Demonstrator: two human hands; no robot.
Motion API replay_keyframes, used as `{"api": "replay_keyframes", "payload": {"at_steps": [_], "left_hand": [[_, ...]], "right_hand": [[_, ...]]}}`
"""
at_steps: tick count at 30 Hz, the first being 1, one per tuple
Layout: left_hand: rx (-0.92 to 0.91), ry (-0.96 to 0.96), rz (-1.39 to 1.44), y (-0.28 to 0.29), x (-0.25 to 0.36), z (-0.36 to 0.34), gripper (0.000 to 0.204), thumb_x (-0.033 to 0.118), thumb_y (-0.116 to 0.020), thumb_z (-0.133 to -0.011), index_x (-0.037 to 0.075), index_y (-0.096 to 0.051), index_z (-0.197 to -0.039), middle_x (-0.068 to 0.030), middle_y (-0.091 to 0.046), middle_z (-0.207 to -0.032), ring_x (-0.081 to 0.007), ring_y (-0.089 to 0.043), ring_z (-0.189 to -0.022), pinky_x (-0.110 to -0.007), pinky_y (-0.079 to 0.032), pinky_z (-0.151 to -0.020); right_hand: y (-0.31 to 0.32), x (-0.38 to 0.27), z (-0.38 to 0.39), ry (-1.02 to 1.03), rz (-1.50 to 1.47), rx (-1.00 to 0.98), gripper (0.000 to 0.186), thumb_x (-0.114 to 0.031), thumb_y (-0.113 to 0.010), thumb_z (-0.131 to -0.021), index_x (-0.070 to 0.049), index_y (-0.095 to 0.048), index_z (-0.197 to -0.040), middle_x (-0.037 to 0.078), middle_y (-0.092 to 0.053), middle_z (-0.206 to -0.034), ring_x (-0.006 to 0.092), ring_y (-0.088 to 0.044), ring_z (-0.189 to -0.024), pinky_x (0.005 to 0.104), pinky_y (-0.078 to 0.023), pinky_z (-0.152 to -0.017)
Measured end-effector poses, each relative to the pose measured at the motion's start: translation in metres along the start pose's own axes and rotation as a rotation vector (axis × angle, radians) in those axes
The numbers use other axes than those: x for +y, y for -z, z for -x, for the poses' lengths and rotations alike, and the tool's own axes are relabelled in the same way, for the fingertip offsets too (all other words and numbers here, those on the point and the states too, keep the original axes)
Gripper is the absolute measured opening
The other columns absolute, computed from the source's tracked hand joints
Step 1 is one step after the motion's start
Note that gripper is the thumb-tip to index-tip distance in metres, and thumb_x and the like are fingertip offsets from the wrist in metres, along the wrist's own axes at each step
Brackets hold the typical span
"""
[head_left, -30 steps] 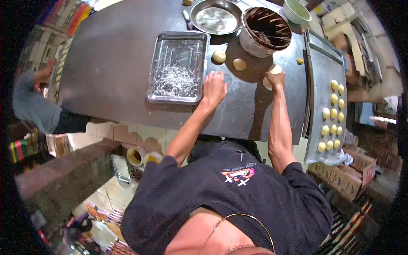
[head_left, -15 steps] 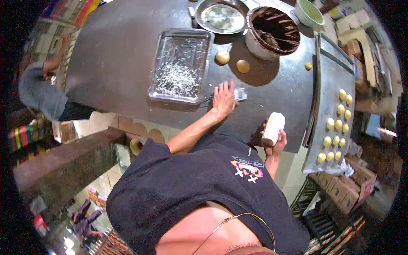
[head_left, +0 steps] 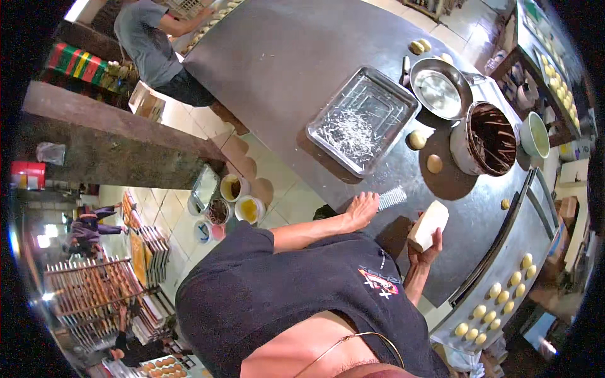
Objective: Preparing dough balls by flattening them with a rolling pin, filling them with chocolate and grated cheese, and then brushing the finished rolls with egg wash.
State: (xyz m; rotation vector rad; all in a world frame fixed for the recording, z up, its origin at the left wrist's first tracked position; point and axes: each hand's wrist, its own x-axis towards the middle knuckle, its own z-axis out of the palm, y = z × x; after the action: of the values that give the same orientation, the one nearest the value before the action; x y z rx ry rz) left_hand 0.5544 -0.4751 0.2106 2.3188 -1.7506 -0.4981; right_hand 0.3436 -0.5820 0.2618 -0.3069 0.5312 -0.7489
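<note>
My left hand (head_left: 362,211) is closed on the near end of a flat metal grater (head_left: 392,198), whose ridged face sticks out past my fingers over the table. In my right hand (head_left: 426,251) is a thick block of white cheese (head_left: 429,225), held tilted upward just to the right of the grater and apart from it. Beyond my hands, a rectangular metal tray (head_left: 326,116) has fine white shreds heaped at its near end. Two round dough balls, one pale (head_left: 416,140) and one browner (head_left: 434,164), rest right of the tray.
A chocolate-smeared bucket (head_left: 463,148), a round metal pan (head_left: 436,115) and a green bowl (head_left: 535,135) stand at the right. A baking sheet (head_left: 498,280) with several dough balls lies along the right edge. Another person (head_left: 148,47) works at the far left.
My view has swung, so the table appears turned. My left hand has gone from spread fingers over the grater to gripping its end, lifting it. The right hand still holds the cheese, now nearer the grater.
</note>
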Motion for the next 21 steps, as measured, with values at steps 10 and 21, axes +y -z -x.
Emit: {"api": "replay_keyframes", "payload": {"at_steps": [10, 21], "left_hand": [[0.007, 0.102, 0.539, 0.041, -0.027, 0.021, 0.013, 0.009, -0.059, -0.083, -0.001, -0.064, -0.091, -0.0192, -0.064, -0.082, -0.0296, -0.064, -0.084, -0.04, -0.051, -0.071], [0.264, 0.321, 0.964, 0.129, -0.08, -0.019, 0.019, 0.015, -0.047, -0.095, -0.002, -0.055, -0.096, -0.0196, -0.065, -0.079, -0.0379, -0.064, -0.074, -0.047, -0.047, -0.066]], "right_hand": [[-0.097, 0.008, -0.057, -0.045, 0.3, -0.004, 0.071, -0.029, -0.059, -0.081, -0.002, -0.033, -0.141, 0.016, -0.057, -0.118, 0.0272, -0.059, -0.104, 0.0414, -0.051, -0.087], [-0.185, 0.086, -0.175, 0.139, 0.988, 0.109, 0.049, -0.034, -0.071, -0.083, -0.005, -0.052, -0.117, 0.009, -0.062, -0.099, 0.0197, -0.062, -0.084, 0.0344, -0.052, -0.07]]}}
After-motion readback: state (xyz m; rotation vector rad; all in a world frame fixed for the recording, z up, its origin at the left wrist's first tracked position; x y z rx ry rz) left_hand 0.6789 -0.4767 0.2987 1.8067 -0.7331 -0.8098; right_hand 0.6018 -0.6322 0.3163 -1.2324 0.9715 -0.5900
